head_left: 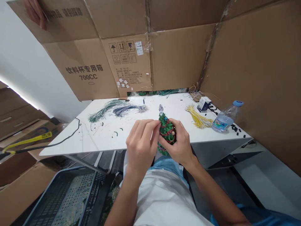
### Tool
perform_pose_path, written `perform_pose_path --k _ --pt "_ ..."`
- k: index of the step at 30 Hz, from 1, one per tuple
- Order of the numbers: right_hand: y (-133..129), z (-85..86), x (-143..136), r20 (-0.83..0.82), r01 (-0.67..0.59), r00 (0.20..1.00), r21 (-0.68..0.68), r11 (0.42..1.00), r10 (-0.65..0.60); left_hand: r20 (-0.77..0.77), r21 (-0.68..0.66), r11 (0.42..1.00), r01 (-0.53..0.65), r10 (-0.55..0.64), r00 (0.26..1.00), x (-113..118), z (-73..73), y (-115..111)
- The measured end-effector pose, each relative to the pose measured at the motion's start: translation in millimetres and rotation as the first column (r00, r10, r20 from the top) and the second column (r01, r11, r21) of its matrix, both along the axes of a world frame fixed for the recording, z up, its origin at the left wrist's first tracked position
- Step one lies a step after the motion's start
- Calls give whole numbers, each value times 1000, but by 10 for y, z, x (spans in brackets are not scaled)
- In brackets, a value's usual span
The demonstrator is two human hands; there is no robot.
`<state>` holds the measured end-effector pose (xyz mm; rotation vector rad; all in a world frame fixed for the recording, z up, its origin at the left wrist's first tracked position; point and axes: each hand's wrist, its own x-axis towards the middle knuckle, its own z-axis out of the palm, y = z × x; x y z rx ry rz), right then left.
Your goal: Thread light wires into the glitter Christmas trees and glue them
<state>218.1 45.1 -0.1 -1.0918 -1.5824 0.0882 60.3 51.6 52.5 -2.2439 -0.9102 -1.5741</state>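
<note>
A small green artificial Christmas tree (166, 128) stands upright at the table's front edge, close to my body. Red garland, small baubles and a clear pointed topper (161, 109) decorate it. My right hand (180, 142) is closed round its right side, thumb across the front. On the other side, my left hand (143, 141) pinches thumb and fingertips together against the upper branches; whatever is between those tips is too small or hidden to make out. The tree's base is partly hidden below my hands.
On the white table (101, 138) lie green wires (105, 110), blue wires (128, 109) and yellow wires (198, 117). A small box (204, 104) and plastic bottle (225, 117) stand right. Cardboard (178, 59) walls the back. A blue crate (63, 194) sits lower left. Another person's hand (35, 12) grips cardboard.
</note>
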Motion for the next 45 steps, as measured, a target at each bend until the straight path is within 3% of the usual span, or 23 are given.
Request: perform_pose_path --k 5,11,18,24,30,38,45 --pt "8 -1 8 -1 11 1000 -4 1000 -11 -44 83 996 35 -32 999 -73 -56 130" --pt "39 -29 12 -81 -57 995 -75 996 51 -61 28 999 43 -41 997 -75 -55 190" --pt "59 -32 5 -214 -217 962 -206 954 172 -111 -48 998 -51 45 993 -74 -4 127" --pt "73 -67 5 -229 -234 957 -238 943 180 -145 -94 989 -114 99 984 -77 24 55" --pt "80 -74 -7 -169 -139 980 -199 970 106 -108 -182 976 -120 102 989 -30 4 22" --pt "84 -107 -67 -81 -30 996 -87 996 23 159 -310 948 -71 125 979 113 -35 -94" --pt "92 -103 -54 -117 -38 993 -119 992 24 148 -250 964 -96 136 980 152 -76 -83"
